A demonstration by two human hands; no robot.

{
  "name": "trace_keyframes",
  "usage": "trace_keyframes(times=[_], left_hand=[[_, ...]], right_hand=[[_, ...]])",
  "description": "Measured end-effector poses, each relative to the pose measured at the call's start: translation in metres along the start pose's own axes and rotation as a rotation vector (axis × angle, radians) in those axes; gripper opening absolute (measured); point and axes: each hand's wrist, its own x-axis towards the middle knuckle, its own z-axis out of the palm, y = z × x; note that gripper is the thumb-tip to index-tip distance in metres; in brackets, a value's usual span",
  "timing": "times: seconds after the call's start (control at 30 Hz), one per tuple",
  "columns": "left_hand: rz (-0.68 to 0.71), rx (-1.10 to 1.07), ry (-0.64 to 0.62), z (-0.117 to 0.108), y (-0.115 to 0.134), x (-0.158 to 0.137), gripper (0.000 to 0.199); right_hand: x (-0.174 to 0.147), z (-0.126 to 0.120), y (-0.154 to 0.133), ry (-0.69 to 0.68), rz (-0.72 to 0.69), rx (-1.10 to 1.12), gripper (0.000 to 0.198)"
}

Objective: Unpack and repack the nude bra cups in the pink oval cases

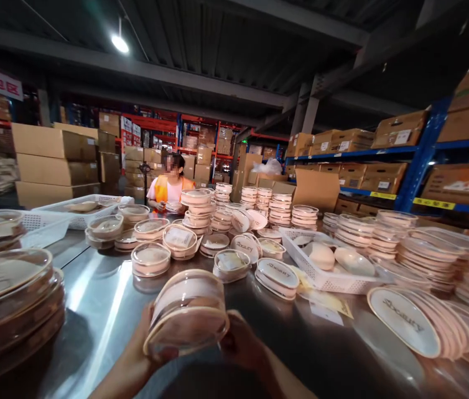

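Just above the metal table (110, 310), I hold a clear oval cosmetic pouch (188, 310) with pale piping, tilted with one oval face toward me. Around its left side wraps my left hand (145, 338), closed on it. My right hand (240, 339) is closed at the opposite edge, its fingertips partly hidden. Beyond the pouch lie similar oval pouches, one with a yellowish insert (232, 261) and one with a "beauty" label (276, 272). What is inside the held pouch is not clear.
Tall stacks of pouches stand at left (10, 310) and right (429, 260). A white perforated basket (326, 271) holds more, and a fallen row of labelled pouches (413, 321) leans near it. Across the table is a person in an orange vest (162, 191). Blue shelves (413, 166) carry cartons.
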Motion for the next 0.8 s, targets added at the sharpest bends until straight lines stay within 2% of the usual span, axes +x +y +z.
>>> trace_keyframes(times=[0.1, 0.17, 0.27, 0.33, 0.4, 0.47, 0.57, 0.63, 0.73, 0.8], left_hand=[[0.156, 0.325, -0.072, -0.021, -0.007, 0.007, 0.057], [0.327, 0.588, -0.021, -0.023, -0.016, 0.006, 0.050], [0.543, 0.987, 0.070, -0.008, -0.022, -0.008, 0.058], [0.673, 1.157, 0.053, 0.007, -0.020, -0.022, 0.059], [0.727, 1.184, -0.011, 0.017, -0.015, -0.032, 0.064], [0.624, 1.079, -0.029, 0.019, -0.011, -0.033, 0.065], [0.325, 0.726, 0.074, 0.010, -0.008, -0.020, 0.044], [0.135, 0.439, 0.161, 0.004, -0.004, -0.009, 0.046], [-0.091, 0.118, 0.179, -0.001, 0.003, 0.000, 0.058], [-0.190, 0.024, 0.147, 0.000, 0.008, 0.000, 0.063]], right_hand=[[-0.006, -0.014, -0.024, 0.052, -0.112, -0.218, 0.054], [-0.011, -0.011, -0.025, 0.091, -0.165, -0.365, 0.047], [-0.018, 0.016, -0.003, 0.190, -0.297, -0.782, 0.033], [-0.022, 0.039, 0.018, 0.171, -0.375, -1.015, 0.026], [-0.022, 0.051, 0.032, 0.093, -0.412, -1.024, 0.027], [-0.017, 0.046, 0.032, 0.126, -0.416, -0.857, 0.036], [-0.002, 0.017, 0.017, 0.407, -0.346, -0.405, 0.042], [0.008, -0.002, 0.009, 0.509, -0.266, -0.155, 0.042], [0.017, -0.009, 0.016, 0.383, -0.127, -0.045, 0.049], [0.017, -0.005, 0.026, 0.306, -0.073, -0.038, 0.053]])
